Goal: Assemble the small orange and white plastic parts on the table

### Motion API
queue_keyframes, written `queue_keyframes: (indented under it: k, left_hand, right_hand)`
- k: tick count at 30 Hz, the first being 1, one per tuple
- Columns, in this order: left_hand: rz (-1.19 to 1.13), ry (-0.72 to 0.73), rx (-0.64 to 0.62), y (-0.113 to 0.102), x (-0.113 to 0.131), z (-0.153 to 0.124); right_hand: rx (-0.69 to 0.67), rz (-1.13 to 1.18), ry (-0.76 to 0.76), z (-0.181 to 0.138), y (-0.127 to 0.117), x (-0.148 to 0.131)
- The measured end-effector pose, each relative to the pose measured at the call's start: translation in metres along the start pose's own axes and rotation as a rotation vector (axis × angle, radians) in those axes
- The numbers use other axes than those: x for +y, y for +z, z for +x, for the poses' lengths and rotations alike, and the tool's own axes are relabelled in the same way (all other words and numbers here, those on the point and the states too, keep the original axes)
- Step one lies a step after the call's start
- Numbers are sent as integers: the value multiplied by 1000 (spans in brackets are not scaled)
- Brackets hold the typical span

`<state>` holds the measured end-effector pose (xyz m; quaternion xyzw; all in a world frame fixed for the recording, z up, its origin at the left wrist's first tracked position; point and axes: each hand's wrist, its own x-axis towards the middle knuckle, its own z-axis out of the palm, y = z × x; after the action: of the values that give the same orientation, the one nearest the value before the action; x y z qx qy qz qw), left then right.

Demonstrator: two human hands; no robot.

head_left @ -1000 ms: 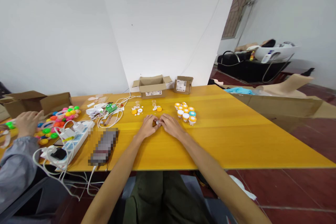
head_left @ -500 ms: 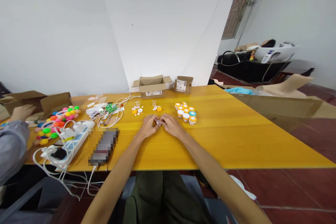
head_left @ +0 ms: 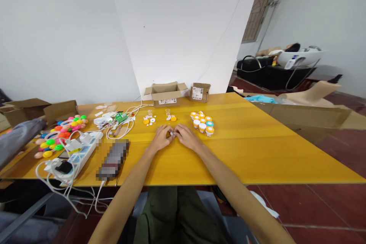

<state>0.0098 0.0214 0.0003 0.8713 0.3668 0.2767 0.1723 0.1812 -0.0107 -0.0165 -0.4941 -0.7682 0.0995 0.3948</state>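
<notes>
My left hand (head_left: pixel 160 138) and my right hand (head_left: pixel 185 136) rest together on the yellow table (head_left: pixel 251 148), fingertips pinched on a small white piece (head_left: pixel 172 134) held between them. Just beyond my right hand stands a cluster of small round containers (head_left: pixel 202 122) with orange, white and blue lids. Farther back lie loose orange and white small parts (head_left: pixel 149 120) and another small group of parts (head_left: pixel 170 117).
Two open cardboard boxes (head_left: pixel 166 94) stand at the table's back edge. A white power strip (head_left: pixel 81 151) with cables, a blurred dark device (head_left: pixel 113 159) and bright plastic toys (head_left: pixel 61 134) lie at left. Another person's grey sleeve (head_left: pixel 17 139) reaches in at the far left.
My hands have stayed in place, pinching the small piece. The other person's hand has pulled back from the coloured toys, and now only the sleeve shows.
</notes>
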Motion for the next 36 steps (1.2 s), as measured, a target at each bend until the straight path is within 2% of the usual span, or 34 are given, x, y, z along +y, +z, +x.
queue_keyframes:
  k: [36]
  left_hand:
    - [5, -8, 11, 1, 0, 1]
  right_hand:
    - [-12, -20, -11, 0, -1, -1]
